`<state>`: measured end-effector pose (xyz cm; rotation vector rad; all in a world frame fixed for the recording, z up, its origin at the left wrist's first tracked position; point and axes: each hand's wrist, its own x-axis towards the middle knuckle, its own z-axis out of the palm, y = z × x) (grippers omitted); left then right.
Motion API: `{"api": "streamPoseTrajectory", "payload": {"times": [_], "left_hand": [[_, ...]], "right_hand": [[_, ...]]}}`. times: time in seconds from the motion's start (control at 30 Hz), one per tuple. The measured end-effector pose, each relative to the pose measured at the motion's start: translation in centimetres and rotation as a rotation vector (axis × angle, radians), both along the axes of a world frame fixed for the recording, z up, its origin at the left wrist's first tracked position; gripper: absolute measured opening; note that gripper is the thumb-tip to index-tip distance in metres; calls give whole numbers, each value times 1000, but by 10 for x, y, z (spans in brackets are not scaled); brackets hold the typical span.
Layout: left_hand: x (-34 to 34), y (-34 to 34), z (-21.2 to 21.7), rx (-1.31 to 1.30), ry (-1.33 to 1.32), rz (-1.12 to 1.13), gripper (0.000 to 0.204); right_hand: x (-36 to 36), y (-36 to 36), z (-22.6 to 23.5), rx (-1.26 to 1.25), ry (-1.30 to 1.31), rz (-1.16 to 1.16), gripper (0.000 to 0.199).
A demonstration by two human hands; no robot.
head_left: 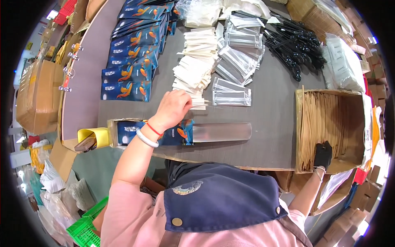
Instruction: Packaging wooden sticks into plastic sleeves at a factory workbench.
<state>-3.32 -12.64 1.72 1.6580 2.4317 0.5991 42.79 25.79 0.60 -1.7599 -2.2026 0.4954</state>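
My left hand [175, 106], bare, with a red cord and a pale bangle at the wrist, is closed at the near left end of a pile of slim white paper packets [191, 72]. Its fingertips are partly hidden against the packets. My right hand [323, 154], in a black glove, reaches into a cardboard box [300, 127] at the right. Its fingers are slightly apart beside a row of upright thin brown sheets [319, 123]. Under my left forearm lies a row of blue printed pouches [181, 131] in a long tray whose bare metallic end [222, 131] extends right.
Overlapping blue pouches [127, 74] stand at the far left. Clear plastic packets [231, 92] lie right of the white pile, black spoons [302, 49] beyond them. A yellow holder [95, 137] sits at the tray's left end. Plastic-wrapped white stock [343, 61] lies behind the box.
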Motion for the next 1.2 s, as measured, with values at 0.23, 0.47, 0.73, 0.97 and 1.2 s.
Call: {"api": "streamPoseTrajectory", "payload": {"times": [0.23, 0.47, 0.73, 0.97, 1.2], "left_hand": [[36, 80, -16, 148, 9, 15, 17], [36, 97, -19, 1, 2, 54, 23], [47, 54, 51, -134, -749, 57, 23], [79, 8, 22, 6, -115, -37, 30], [74, -42, 34, 17, -172, 157, 59]], "right_hand": [[22, 16, -25, 128, -244, 139, 46], [17, -8, -10, 191, -188, 101, 40], [-19, -47, 29, 98, 148, -35, 44], [-110, -125, 34, -6, 457, 386, 21], [-167, -155, 28, 6, 157, 1058, 25]]}}
